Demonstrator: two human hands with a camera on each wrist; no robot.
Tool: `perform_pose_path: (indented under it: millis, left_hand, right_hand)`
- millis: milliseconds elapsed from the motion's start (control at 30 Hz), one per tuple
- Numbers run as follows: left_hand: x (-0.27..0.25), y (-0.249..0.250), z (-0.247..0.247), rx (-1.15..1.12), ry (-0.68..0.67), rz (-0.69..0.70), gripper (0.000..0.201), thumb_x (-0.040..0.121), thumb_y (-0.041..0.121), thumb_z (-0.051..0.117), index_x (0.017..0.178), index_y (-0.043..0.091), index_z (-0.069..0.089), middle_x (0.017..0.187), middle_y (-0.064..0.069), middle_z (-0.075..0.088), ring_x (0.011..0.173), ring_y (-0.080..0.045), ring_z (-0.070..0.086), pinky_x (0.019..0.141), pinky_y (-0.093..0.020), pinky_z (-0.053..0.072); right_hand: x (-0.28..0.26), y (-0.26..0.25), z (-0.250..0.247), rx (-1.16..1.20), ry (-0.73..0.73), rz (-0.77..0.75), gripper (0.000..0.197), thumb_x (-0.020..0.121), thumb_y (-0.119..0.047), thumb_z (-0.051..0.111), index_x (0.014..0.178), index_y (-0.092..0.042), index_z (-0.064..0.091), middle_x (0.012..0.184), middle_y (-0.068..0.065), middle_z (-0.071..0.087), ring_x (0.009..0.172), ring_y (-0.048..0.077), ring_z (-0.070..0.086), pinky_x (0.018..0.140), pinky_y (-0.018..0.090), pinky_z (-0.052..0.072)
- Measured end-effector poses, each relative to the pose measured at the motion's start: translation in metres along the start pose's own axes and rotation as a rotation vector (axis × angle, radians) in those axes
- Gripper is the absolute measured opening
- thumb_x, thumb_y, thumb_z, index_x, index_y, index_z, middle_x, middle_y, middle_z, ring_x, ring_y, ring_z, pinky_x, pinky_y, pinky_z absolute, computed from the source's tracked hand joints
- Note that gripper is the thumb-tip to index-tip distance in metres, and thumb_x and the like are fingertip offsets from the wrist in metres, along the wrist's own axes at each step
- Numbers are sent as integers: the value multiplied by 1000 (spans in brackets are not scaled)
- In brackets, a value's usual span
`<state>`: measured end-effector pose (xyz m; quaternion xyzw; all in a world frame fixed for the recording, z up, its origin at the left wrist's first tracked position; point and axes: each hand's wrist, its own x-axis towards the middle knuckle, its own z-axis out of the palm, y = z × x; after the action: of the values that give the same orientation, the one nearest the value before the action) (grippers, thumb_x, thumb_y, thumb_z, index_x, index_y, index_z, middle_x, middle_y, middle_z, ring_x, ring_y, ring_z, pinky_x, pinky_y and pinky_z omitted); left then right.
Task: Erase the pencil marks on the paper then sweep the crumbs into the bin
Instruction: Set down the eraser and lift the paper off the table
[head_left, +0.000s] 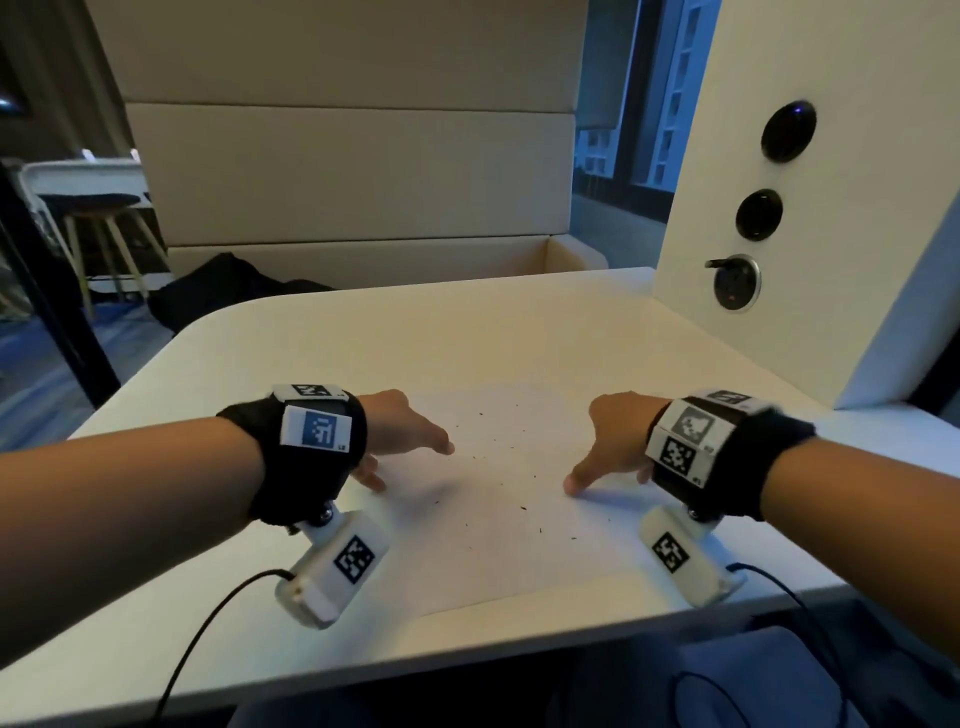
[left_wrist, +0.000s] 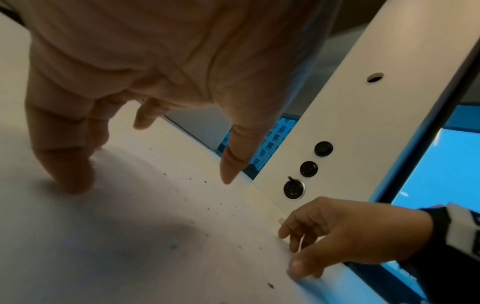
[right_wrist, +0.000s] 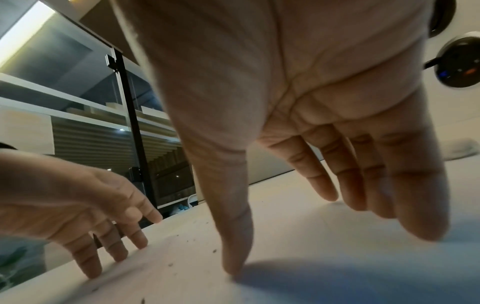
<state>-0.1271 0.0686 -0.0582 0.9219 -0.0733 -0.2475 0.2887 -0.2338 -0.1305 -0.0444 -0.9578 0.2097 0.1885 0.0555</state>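
Note:
A white sheet of paper (head_left: 509, 551) lies in the middle of the white table (head_left: 363, 343). Several dark eraser crumbs (head_left: 500, 456) are scattered over it; they also show as specks in the left wrist view (left_wrist: 207, 208) and the right wrist view (right_wrist: 214, 251). My left hand (head_left: 402, 434) rests with spread, straight fingers on the paper's left edge, its palm (left_wrist: 155, 72) above the sheet. My right hand (head_left: 615, 441) touches the paper's right edge the same way, thumb tip down (right_wrist: 233, 267). Neither hand holds anything. No eraser or bin is in view.
A white upright panel (head_left: 831, 208) with round black sockets (head_left: 735, 283) stands at the table's right rear. A beige padded bench (head_left: 353, 171) runs behind the table, with a dark bag (head_left: 223, 291) on it. Wrist-camera cables (head_left: 208, 623) hang over the front edge.

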Motion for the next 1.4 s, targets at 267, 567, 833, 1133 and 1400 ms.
perform_pose_path:
  millis: [267, 567, 833, 1133, 1400]
  left_hand:
    - [-10, 8, 16, -106, 39, -25, 51, 79, 19, 79, 113, 10, 42, 117, -13, 43, 105, -32, 52, 86, -44, 55]
    - [-14, 13, 20, -53, 92, 33, 53, 82, 22, 76, 121, 5, 45, 109, -11, 48, 113, -33, 53, 89, -38, 46]
    - [6, 10, 19, -494, 29, -58, 26, 80, -4, 66, 101, 1, 52, 91, -15, 45, 66, -29, 49, 64, -38, 51]
    - [17, 23, 35, -572, -26, -41, 22, 82, 16, 71, 91, 8, 52, 75, -9, 47, 58, -18, 40, 55, -29, 37]
    - [27, 46, 47, -730, -31, 40, 32, 84, 18, 70, 108, 9, 51, 90, -11, 41, 71, -22, 39, 60, -34, 40]
  right_hand:
    - [-1, 0, 4, 34, 43, 48, 47, 73, -44, 79, 85, -9, 50, 69, 0, 55, 54, 13, 50, 49, 23, 40]
    - [4, -2, 6, 88, 36, 53, 37, 68, -35, 83, 74, -11, 56, 66, 1, 58, 66, 21, 62, 65, 29, 49]
    - [15, 15, 9, 305, 67, 108, 38, 60, -30, 88, 72, -13, 56, 71, 2, 62, 71, 24, 62, 71, 31, 53]
    - [19, 53, 10, 479, 140, 196, 64, 87, -32, 68, 138, -3, 43, 126, 11, 55, 112, 28, 57, 93, 34, 48]
    - [21, 114, 13, 854, 294, 177, 34, 80, -12, 72, 111, 1, 65, 112, 25, 66, 88, 29, 60, 77, 36, 50]
